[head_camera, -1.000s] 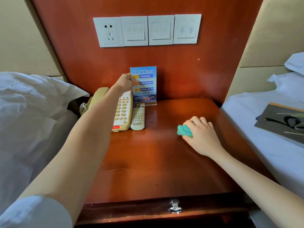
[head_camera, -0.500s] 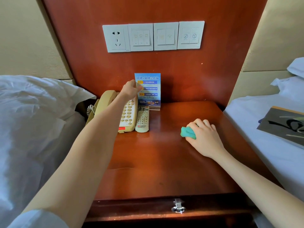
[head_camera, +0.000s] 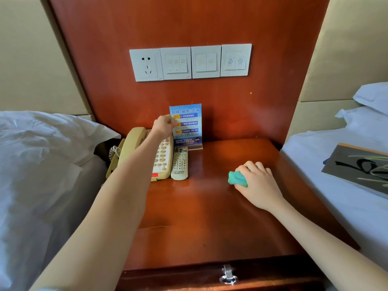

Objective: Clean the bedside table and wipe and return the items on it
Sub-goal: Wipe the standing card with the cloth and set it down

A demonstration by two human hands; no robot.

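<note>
Reaching the left hand [head_camera: 163, 124] to the blue sign card [head_camera: 185, 124] at the back of the table [head_camera: 210, 217].

Head view: compared with one second ago almost nothing on the table has moved; the left hand stays at the left edge of the card with its fingers curled on it, and the card stands upright as before, not lifted. The right hand [head_camera: 257, 185] still rests on the table top, its fingers clamped around the crumpled green cloth [head_camera: 237, 179]. I judge that the card is the next item to be taken and wiped. The card is a printed leaflet in a clear stand, against the wooden back panel, just behind the white remote control [head_camera: 179, 163] and beside the beige telephone [head_camera: 144, 154].
</note>
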